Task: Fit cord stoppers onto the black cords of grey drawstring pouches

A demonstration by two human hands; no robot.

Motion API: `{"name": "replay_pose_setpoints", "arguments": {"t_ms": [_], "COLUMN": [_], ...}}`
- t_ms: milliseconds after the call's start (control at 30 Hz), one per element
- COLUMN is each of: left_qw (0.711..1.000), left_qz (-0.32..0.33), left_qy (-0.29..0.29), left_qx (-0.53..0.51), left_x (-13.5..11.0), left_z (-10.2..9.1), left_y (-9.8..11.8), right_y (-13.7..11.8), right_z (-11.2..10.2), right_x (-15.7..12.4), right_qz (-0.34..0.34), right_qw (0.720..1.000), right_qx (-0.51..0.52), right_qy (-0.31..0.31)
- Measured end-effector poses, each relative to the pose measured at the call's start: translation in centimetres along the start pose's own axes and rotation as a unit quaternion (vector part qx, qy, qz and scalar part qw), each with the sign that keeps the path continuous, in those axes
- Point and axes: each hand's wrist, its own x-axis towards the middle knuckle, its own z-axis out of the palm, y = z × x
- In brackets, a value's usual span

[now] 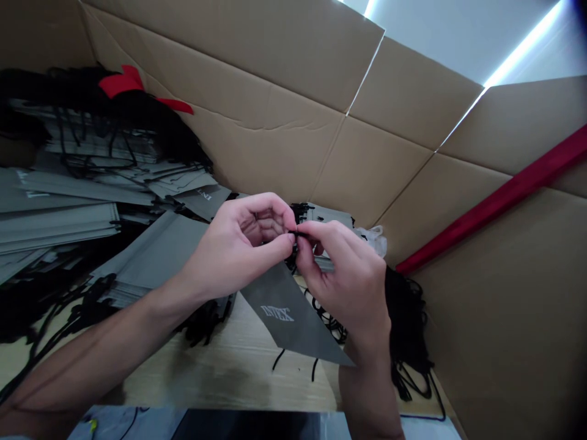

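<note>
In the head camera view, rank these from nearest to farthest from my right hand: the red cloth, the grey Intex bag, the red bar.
1. Grey Intex bag, hanging just below the right hand, which pinches its black cord.
2. Red bar, to the right along the cardboard wall.
3. Red cloth, far back left on the black pile.

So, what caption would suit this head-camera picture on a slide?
Left hand and right hand pinch a black cord at the top of a grey bag, beside stacked bags, within cardboard walls.
</note>
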Motion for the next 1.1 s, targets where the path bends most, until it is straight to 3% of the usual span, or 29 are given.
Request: {"name": "replay_pose_setpoints", "arguments": {"t_ms": [167,333,567,633,933,1100], "left_qw": [0.999,0.998,0.987,0.984,0.988,0.986], "left_qz": [-0.024,-0.029,0.017,0.023,-0.014,-0.052], "left_qy": [0.040,0.053,0.062,0.064,0.107,0.144], "left_qx": [0.014,0.021,0.146,0.168,0.108,0.072], "left_x": [-0.1,0.1,-0.3,-0.3,0.7,1.4], "left_z": [0.4,0.5,0.6,0.6,0.7,0.8], "left_y": [0.0,-0.4,-0.8,-0.7,-1.4,-1.8], "right_y": [0.4,0.4,0.3,0.3,1.0,1.1], "right_z": [0.7,0.6,1.5,1.8,4.4,5.8], "right_x": [-0.2,-0.2,-0.2,-0.2,0.1,0.4], "right_qz": [-0.044,-0.030,0.002,0.016,0.065,0.118], "right_qw": [0.998,0.998,0.973,0.969,0.972,0.959], "right_qx": [-0.039,-0.049,-0.126,-0.124,-0.134,-0.147], "right_qy": [0.013,-0.024,-0.191,-0.214,-0.184,-0.212]}}
